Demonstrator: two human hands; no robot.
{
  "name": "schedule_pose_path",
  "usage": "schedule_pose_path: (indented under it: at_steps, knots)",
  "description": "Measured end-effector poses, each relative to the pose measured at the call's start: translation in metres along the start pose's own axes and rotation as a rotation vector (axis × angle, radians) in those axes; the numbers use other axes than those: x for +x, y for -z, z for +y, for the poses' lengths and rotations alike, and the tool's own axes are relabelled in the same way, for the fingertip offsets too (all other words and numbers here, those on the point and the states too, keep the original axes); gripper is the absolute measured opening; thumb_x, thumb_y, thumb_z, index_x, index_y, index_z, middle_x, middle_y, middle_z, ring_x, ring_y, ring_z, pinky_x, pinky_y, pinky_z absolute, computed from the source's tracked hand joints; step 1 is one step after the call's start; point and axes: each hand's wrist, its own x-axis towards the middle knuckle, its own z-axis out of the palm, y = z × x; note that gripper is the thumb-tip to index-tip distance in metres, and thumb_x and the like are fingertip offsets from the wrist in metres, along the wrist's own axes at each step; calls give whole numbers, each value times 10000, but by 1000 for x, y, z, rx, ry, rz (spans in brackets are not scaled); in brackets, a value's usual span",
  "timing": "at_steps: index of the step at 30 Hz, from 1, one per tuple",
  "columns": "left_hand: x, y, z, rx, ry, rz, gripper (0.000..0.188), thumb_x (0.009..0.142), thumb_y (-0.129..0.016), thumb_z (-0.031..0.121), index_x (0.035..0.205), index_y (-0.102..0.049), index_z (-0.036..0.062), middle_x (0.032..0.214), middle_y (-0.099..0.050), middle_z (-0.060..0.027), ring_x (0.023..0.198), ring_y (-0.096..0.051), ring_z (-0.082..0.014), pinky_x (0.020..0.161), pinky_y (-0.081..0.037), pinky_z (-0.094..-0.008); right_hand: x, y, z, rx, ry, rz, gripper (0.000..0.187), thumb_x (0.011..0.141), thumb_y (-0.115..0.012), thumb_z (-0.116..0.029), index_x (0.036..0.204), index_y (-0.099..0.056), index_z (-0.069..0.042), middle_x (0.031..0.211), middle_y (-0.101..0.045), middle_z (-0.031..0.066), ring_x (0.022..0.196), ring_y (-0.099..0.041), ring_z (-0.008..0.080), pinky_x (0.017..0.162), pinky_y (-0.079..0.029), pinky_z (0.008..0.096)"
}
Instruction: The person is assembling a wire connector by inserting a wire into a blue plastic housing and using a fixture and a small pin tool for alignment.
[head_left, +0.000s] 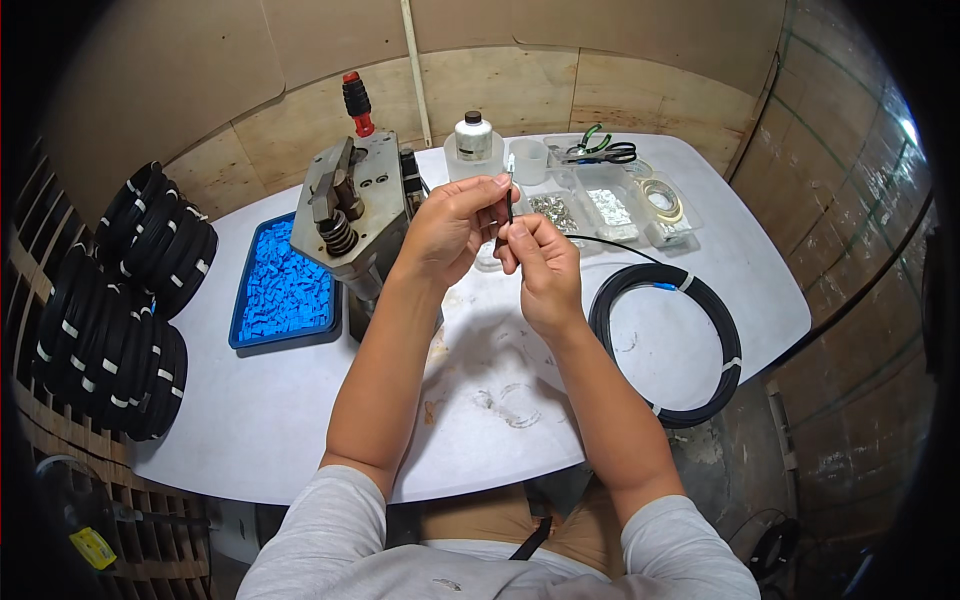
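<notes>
Both hands meet over the middle of the white table, pinching a black cable (510, 205) held upright. My left hand (458, 225) is closed on it near its top, where a small pale tip (511, 163) sticks up past the fingers. Just below, my right hand (541, 270) grips the same cable between thumb and fingers. From behind the right hand the cable runs right to a black cable coil (728, 330) lying on the table, bound with white ties. On the coil's far side shows a small blue connector (665, 287).
Left of my hands stands a metal press (375, 205) beside a blue tray (240, 325) of small blue parts. Behind are a white bottle (473, 135), clear bins of metal pieces (553, 210) and white pieces (610, 212), tape rolls (661, 198) and scissors (610, 153). Cable coils (110, 350) fill the far left.
</notes>
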Motion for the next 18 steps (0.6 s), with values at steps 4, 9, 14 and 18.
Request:
schedule_pose_path:
  at_steps: [4,9,14,18]
  knots:
    - [-1,0,0,6,-4,16,211,913,-613,204,849,-649,6,677,-574,-14,625,-525,-95,582,-405,-235,0,-3,-1,-17,10,18,199,983,-511,-182,884,-570,-21,731,-531,-4,645,-455,53,618,-383,202]
    - [-1,-4,-1,15,-4,31,221,914,-613,220,856,-653,11,710,-585,-14,641,-530,-100,604,-408,-232,-2,-3,-4,-60,24,46,202,984,-510,-188,880,-565,-24,710,-520,-8,644,-453,52,607,-384,204]
    - [1,-2,-3,31,-14,17,229,918,-607,229,865,-655,12,722,-589,-10,665,-533,-99,624,-407,-234,0,-2,-2,-92,38,72,201,983,-514,-190,874,-563,-29,688,-515,-11,639,-453,48,601,-387,201]
    - [1,2,-2,18,0,0,221,925,-597,224,883,-655,15,743,-597,-15,678,-539,-103,643,-414,-237,-2,-3,-1,-173,65,75,191,978,-525,-185,887,-572,-24,701,-539,-6,636,-470,47,608,-396,199]
